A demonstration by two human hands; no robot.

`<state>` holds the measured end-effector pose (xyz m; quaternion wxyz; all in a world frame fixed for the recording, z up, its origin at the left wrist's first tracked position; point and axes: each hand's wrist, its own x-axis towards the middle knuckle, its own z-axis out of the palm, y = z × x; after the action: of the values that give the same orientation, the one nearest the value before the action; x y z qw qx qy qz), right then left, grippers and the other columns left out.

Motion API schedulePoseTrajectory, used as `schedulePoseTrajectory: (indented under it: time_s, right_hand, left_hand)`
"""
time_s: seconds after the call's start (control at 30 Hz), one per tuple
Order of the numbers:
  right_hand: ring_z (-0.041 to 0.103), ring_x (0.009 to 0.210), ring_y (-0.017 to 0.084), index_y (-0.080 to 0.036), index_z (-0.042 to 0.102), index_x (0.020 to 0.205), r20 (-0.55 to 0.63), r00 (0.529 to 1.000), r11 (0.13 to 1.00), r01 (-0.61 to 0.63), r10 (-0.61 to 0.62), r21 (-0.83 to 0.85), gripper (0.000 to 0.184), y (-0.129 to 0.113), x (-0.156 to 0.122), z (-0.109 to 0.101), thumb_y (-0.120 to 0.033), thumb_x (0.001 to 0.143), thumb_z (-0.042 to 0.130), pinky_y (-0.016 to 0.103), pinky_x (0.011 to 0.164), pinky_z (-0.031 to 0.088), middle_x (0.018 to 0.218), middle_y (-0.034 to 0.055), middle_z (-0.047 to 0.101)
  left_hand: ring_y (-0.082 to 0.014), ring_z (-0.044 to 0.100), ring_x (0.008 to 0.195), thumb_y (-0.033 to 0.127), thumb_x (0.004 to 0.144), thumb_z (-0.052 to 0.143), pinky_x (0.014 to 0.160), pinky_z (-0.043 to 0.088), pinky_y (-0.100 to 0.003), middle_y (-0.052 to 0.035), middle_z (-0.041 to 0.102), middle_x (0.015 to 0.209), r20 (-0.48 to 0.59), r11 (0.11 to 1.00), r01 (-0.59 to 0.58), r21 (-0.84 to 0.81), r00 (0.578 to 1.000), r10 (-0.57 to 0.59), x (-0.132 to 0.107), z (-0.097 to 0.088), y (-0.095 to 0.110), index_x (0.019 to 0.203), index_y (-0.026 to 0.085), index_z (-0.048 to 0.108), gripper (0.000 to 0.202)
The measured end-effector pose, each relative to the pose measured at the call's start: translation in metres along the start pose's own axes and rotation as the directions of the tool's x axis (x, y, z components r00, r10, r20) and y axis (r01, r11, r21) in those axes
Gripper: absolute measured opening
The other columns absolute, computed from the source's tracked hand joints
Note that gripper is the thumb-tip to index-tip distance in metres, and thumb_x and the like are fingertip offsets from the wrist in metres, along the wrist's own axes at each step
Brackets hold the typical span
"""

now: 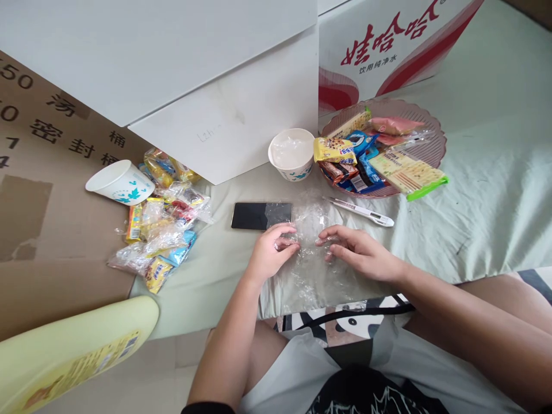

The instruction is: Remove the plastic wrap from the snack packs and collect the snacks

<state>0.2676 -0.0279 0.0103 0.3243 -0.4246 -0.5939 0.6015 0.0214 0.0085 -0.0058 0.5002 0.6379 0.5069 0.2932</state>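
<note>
Crumpled clear plastic film (310,276), perhaps a bag, spreads over the cloth in front of me. My left hand (273,250) is at its left side, with the fingers curved and the thumb apart from the index finger. Some film lies against those fingertips. On the other side, my right hand (357,250) touches the film, its fingers bent and apart. A black phone (254,215) lies just beyond my left hand, partly under the film's edge. Beyond my right hand is a white pen-like stick (364,213) with a small window.
A pink scalloped plate (435,129) holds several wrapped snacks, beside a paper cup (291,155) with clear plastic inside. At left, another paper cup (118,183) lies tipped beside a pile of wrappers (168,224). Cardboard boxes (259,115) stand behind; a yellow container (86,351) is lower left.
</note>
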Motion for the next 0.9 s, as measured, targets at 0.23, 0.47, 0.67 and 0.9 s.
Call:
schedulePoseTrajectory:
  time_s: [0.23, 0.47, 0.67, 0.9]
  right_hand:
    - [0.074, 0.075, 0.017, -0.02, 0.059, 0.112, -0.001, 1.0, 1.0, -0.015, 0.015, -0.028, 0.022, 0.001, 0.0, 0.001, -0.03, 0.095, 0.049, 0.034, 0.071, 0.059, 0.11, 0.0092, 0.072]
    - [0.072, 0.074, 0.016, -0.02, 0.057, 0.112, 0.01, 1.0, 0.999, -0.024, 0.024, -0.034, 0.021, 0.001, 0.0, 0.0, -0.029, 0.095, 0.048, 0.034, 0.073, 0.058, 0.109, 0.0084, 0.072]
    - [0.071, 0.075, 0.016, -0.02, 0.058, 0.112, -0.005, 1.0, 0.994, -0.01, 0.009, -0.108, 0.021, -0.003, 0.0, -0.001, -0.028, 0.095, 0.049, 0.032, 0.07, 0.057, 0.101, 0.007, 0.073]
    - [0.067, 0.072, 0.018, -0.02, 0.063, 0.103, 0.004, 0.998, 0.976, 0.061, -0.062, -0.211, 0.017, -0.001, 0.001, -0.003, -0.024, 0.095, 0.048, 0.032, 0.068, 0.056, 0.08, 0.0041, 0.07]
  left_hand:
    - [-0.0119, 0.067, 0.073, 0.02, 0.084, 0.069, 0.065, 0.062, -0.027, -0.0098, 0.068, 0.114, 0.004, 0.973, -0.124, 0.193, 0.992, 0.126, 0.0, 0.001, 0.007, 0.081, 0.019, 0.075, 0.006]
    - [-0.0121, 0.065, 0.085, 0.022, 0.088, 0.066, 0.062, 0.06, -0.025, -0.011, 0.047, 0.133, -0.094, 0.945, -0.198, 0.259, 0.969, 0.229, -0.004, 0.001, 0.002, 0.086, 0.019, 0.072, 0.007]
    - [-0.0148, 0.06, 0.098, 0.025, 0.091, 0.061, 0.066, 0.06, -0.025, -0.011, 0.037, 0.137, -0.139, 0.93, -0.215, 0.3, 0.954, 0.265, -0.005, 0.001, 0.003, 0.086, 0.018, 0.068, 0.011]
    - [-0.0208, 0.06, 0.106, 0.024, 0.09, 0.058, 0.086, 0.059, -0.036, -0.0102, 0.046, 0.13, -0.263, 0.935, -0.191, 0.299, 0.925, 0.273, -0.004, -0.008, 0.004, 0.078, 0.018, 0.061, 0.014]
